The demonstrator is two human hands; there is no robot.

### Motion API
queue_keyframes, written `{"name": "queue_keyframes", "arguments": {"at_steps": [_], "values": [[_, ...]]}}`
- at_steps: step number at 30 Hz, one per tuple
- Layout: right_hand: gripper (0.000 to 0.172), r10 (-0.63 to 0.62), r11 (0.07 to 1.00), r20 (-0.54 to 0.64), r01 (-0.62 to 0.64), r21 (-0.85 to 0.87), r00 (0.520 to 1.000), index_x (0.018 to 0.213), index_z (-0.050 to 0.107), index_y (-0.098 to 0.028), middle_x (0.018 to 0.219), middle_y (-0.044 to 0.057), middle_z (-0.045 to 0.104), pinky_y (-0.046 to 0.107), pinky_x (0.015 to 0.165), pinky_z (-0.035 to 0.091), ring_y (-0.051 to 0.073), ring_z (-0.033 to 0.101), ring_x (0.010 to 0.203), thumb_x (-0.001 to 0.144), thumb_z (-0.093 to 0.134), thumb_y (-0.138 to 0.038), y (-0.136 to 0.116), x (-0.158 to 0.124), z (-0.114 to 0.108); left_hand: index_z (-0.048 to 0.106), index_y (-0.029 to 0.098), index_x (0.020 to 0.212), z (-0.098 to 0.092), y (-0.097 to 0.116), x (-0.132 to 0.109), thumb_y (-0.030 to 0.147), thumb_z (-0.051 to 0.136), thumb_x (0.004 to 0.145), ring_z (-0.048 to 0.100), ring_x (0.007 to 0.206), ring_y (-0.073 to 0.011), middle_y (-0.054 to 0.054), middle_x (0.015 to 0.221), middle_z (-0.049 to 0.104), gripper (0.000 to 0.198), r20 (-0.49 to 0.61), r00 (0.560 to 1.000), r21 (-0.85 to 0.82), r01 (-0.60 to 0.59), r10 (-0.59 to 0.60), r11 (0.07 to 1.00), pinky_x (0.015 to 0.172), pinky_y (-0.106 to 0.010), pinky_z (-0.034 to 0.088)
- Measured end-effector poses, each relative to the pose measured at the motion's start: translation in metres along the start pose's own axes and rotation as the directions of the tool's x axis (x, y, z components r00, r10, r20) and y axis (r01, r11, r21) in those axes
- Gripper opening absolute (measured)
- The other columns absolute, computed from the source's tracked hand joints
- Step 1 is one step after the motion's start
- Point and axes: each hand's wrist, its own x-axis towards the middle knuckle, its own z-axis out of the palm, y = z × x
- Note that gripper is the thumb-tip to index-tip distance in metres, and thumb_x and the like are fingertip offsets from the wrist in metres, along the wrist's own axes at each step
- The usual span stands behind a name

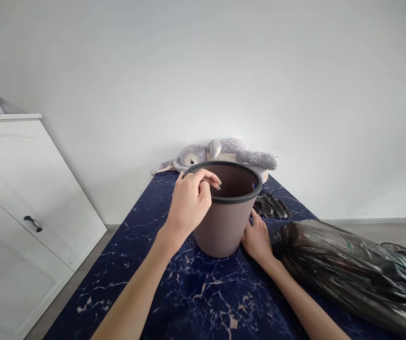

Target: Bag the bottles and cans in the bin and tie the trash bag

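A brown plastic bin (224, 222) with a dark rim ring stands upright on the dark blue marbled table (195, 293). My left hand (190, 203) is at the bin's near left rim, fingers curled over the ring and pinching it. My right hand (257, 238) lies against the bin's lower right side near its base, fingers stretched flat along the wall. The bin's inside looks empty from here.
A filled black rubbish bag (351, 274) lies on the table to the right. A crumpled black bag (272, 205) sits behind the bin, and a grey plush toy (220, 153) lies at the table's far end by the wall. A white cabinet (21, 212) stands left.
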Motion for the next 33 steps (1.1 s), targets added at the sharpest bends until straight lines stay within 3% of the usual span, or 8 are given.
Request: {"name": "queue_keyframes", "arguments": {"at_steps": [4, 13, 22, 28, 31, 33], "values": [[0.058, 0.029, 0.999, 0.045, -0.027, -0.047, 0.999, 0.158, 0.055, -0.01, 0.176, 0.02, 0.029, 0.054, 0.123, 0.032, 0.042, 0.037, 0.154, 0.106, 0.035, -0.028, -0.004, 0.002, -0.001, 0.069, 0.026, 0.092, 0.004, -0.001, 0.001, 0.013, 0.034, 0.103, 0.076, 0.092, -0.0213, 0.004, 0.086, 0.082, 0.04, 0.029, 1.0, 0.044, 0.002, -0.003, 0.999, 0.133, -0.065, 0.018], [0.058, 0.085, 0.996, 0.056, -0.085, 0.001, 0.995, 0.153, 0.059, -0.003, 0.16, 0.024, 0.053, 0.055, 0.126, 0.026, 0.042, 0.04, 0.151, 0.105, 0.041, -0.03, -0.005, 0.016, 0.002, 0.071, 0.025, 0.095, 0.002, -0.001, 0.001, 0.016, 0.034, 0.104, 0.074, 0.097, -0.0224, 0.002, 0.09, 0.082, 0.039, 0.053, 0.999, 0.189, -0.016, 0.006, 0.982, 0.133, -0.067, 0.02], [0.056, 0.111, 0.933, -0.029, -0.094, 0.347, 0.993, 0.149, 0.06, -0.007, 0.157, 0.026, 0.053, 0.058, 0.123, 0.036, 0.04, 0.046, 0.146, 0.105, 0.038, -0.034, 0.0, 0.017, -0.002, 0.07, 0.024, 0.095, 0.003, -0.004, 0.002, 0.014, 0.036, 0.103, 0.076, 0.094, -0.023, 0.0, 0.091, 0.083, 0.036, 0.023, 0.998, 0.212, -0.055, 0.052, 0.976, 0.131, -0.07, 0.02], [0.058, 0.2, 0.72, -0.042, -0.118, 0.683, 0.979, 0.149, 0.063, -0.013, 0.16, 0.021, 0.049, 0.054, 0.127, 0.034, 0.034, 0.043, 0.151, 0.104, 0.037, -0.039, -0.005, 0.021, -0.012, 0.07, 0.024, 0.095, 0.004, -0.004, 0.002, 0.014, 0.036, 0.103, 0.075, 0.093, -0.0223, 0.0, 0.093, 0.083, 0.036, 0.031, 0.999, 0.21, -0.048, 0.043, 0.976, 0.131, -0.068, 0.022], [0.056, 0.255, 0.525, 0.012, -0.149, 0.838, 0.967, 0.143, 0.069, -0.015, 0.162, 0.017, 0.049, 0.049, 0.126, 0.036, 0.032, 0.045, 0.151, 0.1, 0.044, -0.042, -0.012, 0.021, -0.017, 0.07, 0.024, 0.095, 0.003, -0.004, 0.003, 0.014, 0.037, 0.103, 0.075, 0.094, -0.0225, 0.0, 0.093, 0.083, 0.036, 0.037, 0.999, 0.213, -0.043, 0.036, 0.976, 0.13, -0.067, 0.023], [0.053, 0.278, 0.358, 0.085, -0.186, 0.915, 0.957, 0.137, 0.073, -0.019, 0.157, 0.014, 0.057, 0.047, 0.117, 0.047, 0.032, 0.054, 0.143, 0.095, 0.053, -0.044, -0.017, 0.02, -0.019, 0.07, 0.024, 0.095, 0.002, -0.005, 0.003, 0.014, 0.037, 0.103, 0.074, 0.095, -0.0229, 0.0, 0.093, 0.083, 0.036, 0.045, 0.999, 0.214, -0.037, 0.028, 0.976, 0.13, -0.067, 0.024]]}}
